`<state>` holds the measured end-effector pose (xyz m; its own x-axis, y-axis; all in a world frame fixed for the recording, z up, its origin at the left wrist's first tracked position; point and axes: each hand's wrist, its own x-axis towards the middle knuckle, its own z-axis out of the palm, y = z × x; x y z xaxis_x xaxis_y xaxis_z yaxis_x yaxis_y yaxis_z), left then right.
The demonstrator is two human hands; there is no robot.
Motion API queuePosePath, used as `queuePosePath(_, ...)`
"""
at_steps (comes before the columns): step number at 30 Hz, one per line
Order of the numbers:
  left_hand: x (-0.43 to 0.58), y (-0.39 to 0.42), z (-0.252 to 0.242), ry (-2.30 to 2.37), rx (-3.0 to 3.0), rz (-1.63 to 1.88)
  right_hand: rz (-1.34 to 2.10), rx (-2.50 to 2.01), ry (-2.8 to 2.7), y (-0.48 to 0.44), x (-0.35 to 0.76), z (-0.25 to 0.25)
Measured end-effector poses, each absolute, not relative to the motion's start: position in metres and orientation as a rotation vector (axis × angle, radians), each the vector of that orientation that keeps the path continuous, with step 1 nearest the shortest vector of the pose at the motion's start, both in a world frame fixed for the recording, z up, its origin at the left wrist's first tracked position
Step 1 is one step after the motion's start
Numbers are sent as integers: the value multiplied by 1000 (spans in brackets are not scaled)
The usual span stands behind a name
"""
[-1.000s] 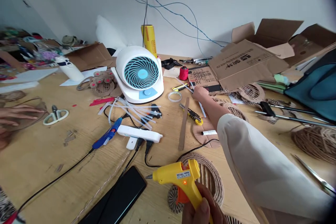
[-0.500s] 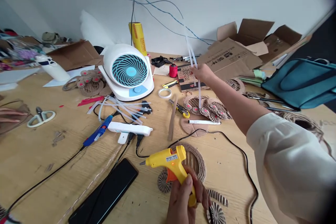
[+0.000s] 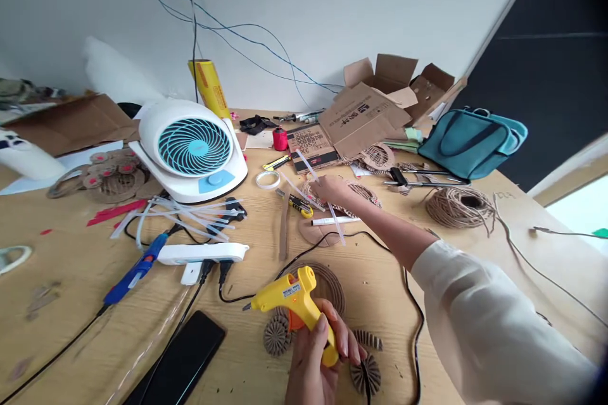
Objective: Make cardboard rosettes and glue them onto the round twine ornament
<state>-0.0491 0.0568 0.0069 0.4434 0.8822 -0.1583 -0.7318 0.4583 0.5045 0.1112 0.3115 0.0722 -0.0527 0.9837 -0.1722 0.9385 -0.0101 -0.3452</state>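
My left hand point(image 3: 314, 362) is closed round the grip of a yellow glue gun point(image 3: 289, 297) low in the middle, its nozzle pointing left. The gun's black cord point(image 3: 412, 304) loops over the table. Round corrugated cardboard discs point(image 3: 277, 336) lie under and beside the gun. My right hand point(image 3: 332, 191), in a white sleeve, pinches a few clear glue sticks point(image 3: 338, 230) above cardboard rosettes point(image 3: 365, 193) and a white marker point(image 3: 332, 221).
A white and blue fan point(image 3: 192, 145) stands at the back left. In front of it lie loose glue sticks point(image 3: 190, 215), a power strip point(image 3: 202, 253), a blue glue gun point(image 3: 135, 269) and a black phone point(image 3: 183, 361). Cardboard boxes point(image 3: 375, 107), a teal bag point(image 3: 472, 139) and twine point(image 3: 458, 207) fill the right.
My right hand picked up the glue sticks near the boxes, raised them, then brought them down toward me. The view swung to the right. The left hand kept hold of the gun.
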Motion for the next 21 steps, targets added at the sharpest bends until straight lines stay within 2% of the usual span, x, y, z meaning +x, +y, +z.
queuePosePath(4, -49, 55, 9, 392, 394, 1003, 817, -1897, -1903, 277, 139, 86)
queuePosePath(7, -49, 52, 10, 356, 383, 954, 868, -1731, -1796, 222, 170, 92)
queuePosePath(14, -45, 43, 15, 360, 386, 829, 556, -1681, -1717, 75, 201, 76)
queuePosePath(17, -42, 41, 18, 404, 417, 809, 461, -1678, -1752, 52, 188, 58)
queuePosePath(21, -39, 41, 18, 421, 432, 786, 529, -1682, -1704, 52, 175, 35)
